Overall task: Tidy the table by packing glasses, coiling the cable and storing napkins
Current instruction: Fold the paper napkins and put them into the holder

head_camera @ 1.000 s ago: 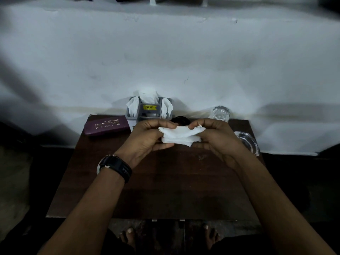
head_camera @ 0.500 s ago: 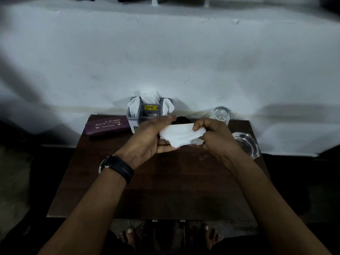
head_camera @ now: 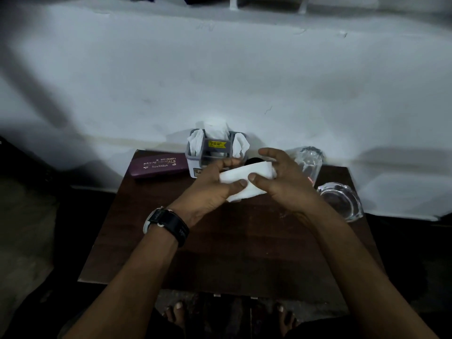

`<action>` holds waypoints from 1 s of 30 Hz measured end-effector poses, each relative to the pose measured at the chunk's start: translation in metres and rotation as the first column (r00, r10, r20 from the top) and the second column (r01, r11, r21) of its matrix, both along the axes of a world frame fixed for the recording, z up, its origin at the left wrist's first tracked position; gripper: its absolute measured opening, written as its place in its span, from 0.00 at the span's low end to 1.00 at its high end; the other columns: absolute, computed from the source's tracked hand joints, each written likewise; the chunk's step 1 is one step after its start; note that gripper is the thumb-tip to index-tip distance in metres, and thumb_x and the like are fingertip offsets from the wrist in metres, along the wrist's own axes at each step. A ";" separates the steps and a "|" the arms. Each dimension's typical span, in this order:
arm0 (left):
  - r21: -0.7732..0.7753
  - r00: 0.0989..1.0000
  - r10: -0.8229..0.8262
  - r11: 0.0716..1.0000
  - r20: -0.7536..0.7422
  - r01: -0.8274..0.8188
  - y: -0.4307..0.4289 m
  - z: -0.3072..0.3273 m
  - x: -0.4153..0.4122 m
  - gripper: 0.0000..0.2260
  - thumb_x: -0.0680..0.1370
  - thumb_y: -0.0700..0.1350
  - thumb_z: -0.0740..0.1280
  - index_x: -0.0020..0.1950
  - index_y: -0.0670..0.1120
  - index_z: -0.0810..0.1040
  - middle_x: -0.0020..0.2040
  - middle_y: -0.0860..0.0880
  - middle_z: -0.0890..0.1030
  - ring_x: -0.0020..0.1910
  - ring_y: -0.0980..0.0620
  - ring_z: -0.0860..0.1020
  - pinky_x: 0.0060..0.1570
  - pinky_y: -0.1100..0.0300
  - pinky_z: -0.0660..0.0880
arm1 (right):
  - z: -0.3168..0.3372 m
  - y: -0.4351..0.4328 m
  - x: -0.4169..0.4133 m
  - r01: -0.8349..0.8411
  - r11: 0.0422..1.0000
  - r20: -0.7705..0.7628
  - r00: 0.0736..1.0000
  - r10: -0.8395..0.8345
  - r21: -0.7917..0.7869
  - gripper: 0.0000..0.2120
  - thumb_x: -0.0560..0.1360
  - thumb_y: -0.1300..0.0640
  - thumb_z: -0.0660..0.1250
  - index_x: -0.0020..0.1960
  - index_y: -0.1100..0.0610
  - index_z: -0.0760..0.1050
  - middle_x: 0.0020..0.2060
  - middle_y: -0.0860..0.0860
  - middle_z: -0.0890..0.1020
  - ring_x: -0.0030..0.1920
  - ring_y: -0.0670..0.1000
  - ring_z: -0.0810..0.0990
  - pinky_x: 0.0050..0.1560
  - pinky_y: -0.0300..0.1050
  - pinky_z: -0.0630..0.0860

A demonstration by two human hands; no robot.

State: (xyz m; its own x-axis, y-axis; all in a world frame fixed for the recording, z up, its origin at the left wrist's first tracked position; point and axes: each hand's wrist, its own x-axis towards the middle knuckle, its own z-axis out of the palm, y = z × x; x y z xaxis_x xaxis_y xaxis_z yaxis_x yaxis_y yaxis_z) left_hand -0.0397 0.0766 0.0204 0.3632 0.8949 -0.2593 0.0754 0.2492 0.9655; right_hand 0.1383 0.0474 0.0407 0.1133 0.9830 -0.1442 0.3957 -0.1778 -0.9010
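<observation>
A folded white napkin (head_camera: 244, 177) is held above the dark wooden table (head_camera: 220, 253) between both hands. My left hand (head_camera: 208, 189), with a black watch on its wrist, grips the napkin's left side, thumb on top. My right hand (head_camera: 283, 179) holds the right side, thumb pressed on the napkin and fingers curled over its far edge. Behind them a grey napkin holder (head_camera: 215, 152) with a yellow label stands at the table's back edge, with white napkins sticking out of it. A purple glasses case (head_camera: 159, 165) lies shut to its left.
A dark round object (head_camera: 253, 160) peeks out behind the napkin. A clear drinking glass (head_camera: 309, 162) stands at the back right, with a clear glass ashtray (head_camera: 342, 199) at the right edge. The white wall rises right behind the table. My bare feet show below the front edge.
Both hands have folded the napkin into a narrower, tilted shape and carried it slightly back toward the holder. The right fingers have opened over its far edge.
</observation>
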 end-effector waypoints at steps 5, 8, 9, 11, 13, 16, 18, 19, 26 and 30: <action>-0.024 1.000 0.016 1.000 -0.024 -0.016 0.001 0.002 -0.016 0.22 0.73 0.36 0.77 0.65 0.44 0.77 0.58 0.45 0.81 0.48 0.52 0.84 0.38 0.60 0.83 | 0.004 0.004 -0.010 -0.012 0.986 0.061 0.998 0.002 0.164 0.28 0.73 0.59 0.77 0.68 0.44 0.71 0.54 0.43 0.82 0.52 0.45 0.82 0.46 0.36 0.79; -0.006 0.996 0.011 1.000 -0.094 -0.012 0.003 -0.001 -0.030 0.22 0.71 0.39 0.80 0.62 0.45 0.78 0.57 0.44 0.83 0.44 0.52 0.85 0.37 0.62 0.81 | 0.007 0.008 -0.016 -0.042 0.984 0.045 0.998 0.034 0.173 0.28 0.73 0.59 0.77 0.67 0.42 0.71 0.48 0.43 0.84 0.46 0.40 0.84 0.41 0.31 0.78; -0.003 0.990 -0.011 1.000 -0.142 0.010 0.003 -0.002 -0.034 0.22 0.70 0.41 0.81 0.62 0.46 0.78 0.55 0.45 0.83 0.42 0.52 0.84 0.37 0.61 0.81 | 0.008 0.011 -0.018 -0.044 0.980 0.065 0.997 0.032 0.194 0.28 0.72 0.59 0.78 0.67 0.42 0.72 0.49 0.44 0.84 0.46 0.39 0.83 0.40 0.30 0.78; 0.020 0.938 -0.057 0.997 -0.343 0.068 0.003 -0.008 -0.045 0.23 0.70 0.45 0.81 0.61 0.47 0.79 0.46 0.49 0.83 0.37 0.54 0.82 0.36 0.60 0.80 | 0.013 0.016 -0.020 -0.040 0.958 0.136 0.991 0.002 0.283 0.27 0.73 0.60 0.77 0.67 0.43 0.73 0.50 0.44 0.83 0.49 0.40 0.82 0.42 0.28 0.76; 0.068 0.760 -0.060 0.988 -0.648 0.136 0.003 -0.013 -0.061 0.21 0.68 0.50 0.82 0.57 0.49 0.80 0.43 0.51 0.81 0.41 0.53 0.81 0.40 0.59 0.78 | 0.021 0.026 -0.022 -0.063 0.925 0.223 0.974 -0.024 0.374 0.27 0.73 0.58 0.76 0.67 0.41 0.72 0.51 0.47 0.82 0.51 0.43 0.80 0.46 0.30 0.74; 0.045 0.526 -0.061 0.981 -0.848 0.187 0.002 -0.017 -0.077 0.20 0.68 0.57 0.80 0.54 0.52 0.79 0.52 0.49 0.82 0.54 0.49 0.81 0.54 0.54 0.78 | 0.035 0.048 -0.029 -0.193 0.895 0.384 0.923 0.026 0.402 0.28 0.75 0.57 0.75 0.68 0.38 0.69 0.52 0.49 0.79 0.53 0.41 0.76 0.49 0.30 0.70; 0.031 0.472 -0.076 0.976 -0.878 0.214 0.001 -0.017 -0.080 0.21 0.68 0.59 0.79 0.56 0.52 0.79 0.55 0.49 0.82 0.57 0.48 0.80 0.57 0.53 0.78 | 0.040 0.064 -0.039 -0.314 0.882 0.515 0.852 0.098 0.352 0.28 0.76 0.58 0.73 0.70 0.39 0.67 0.52 0.51 0.80 0.53 0.48 0.79 0.48 0.38 0.72; 0.033 0.462 -0.076 0.974 -0.884 0.223 0.001 -0.016 -0.080 0.22 0.69 0.60 0.78 0.58 0.52 0.80 0.56 0.49 0.82 0.58 0.48 0.80 0.58 0.52 0.78 | 0.040 0.069 -0.044 -0.370 0.874 0.578 0.805 0.133 0.315 0.29 0.76 0.60 0.72 0.70 0.40 0.65 0.51 0.52 0.81 0.53 0.50 0.81 0.48 0.43 0.73; 0.127 0.519 0.018 0.976 -0.855 0.176 0.002 -0.013 -0.082 0.24 0.70 0.58 0.77 0.62 0.51 0.77 0.58 0.49 0.83 0.58 0.47 0.81 0.58 0.49 0.78 | 0.013 0.083 -0.064 -0.472 0.865 0.745 0.637 0.200 0.172 0.32 0.76 0.67 0.66 0.72 0.42 0.63 0.34 0.37 0.67 0.30 0.29 0.67 0.33 0.33 0.62; 0.137 0.556 0.032 0.980 -0.830 0.148 0.002 -0.013 -0.084 0.26 0.70 0.58 0.77 0.64 0.52 0.76 0.59 0.49 0.82 0.58 0.47 0.81 0.60 0.50 0.78 | 0.009 0.085 -0.064 -0.453 0.863 0.740 0.655 0.150 0.226 0.34 0.74 0.69 0.67 0.73 0.44 0.64 0.41 0.44 0.77 0.33 0.33 0.68 0.35 0.38 0.65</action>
State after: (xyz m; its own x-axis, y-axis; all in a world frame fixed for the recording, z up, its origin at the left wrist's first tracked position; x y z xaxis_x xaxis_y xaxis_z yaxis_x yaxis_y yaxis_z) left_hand -0.1242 0.0786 0.0073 0.1221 0.9397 -0.3194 0.8683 0.0548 0.4931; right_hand 0.0740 0.1328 0.0500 -0.2834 0.9347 0.2143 0.8846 0.3411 -0.3180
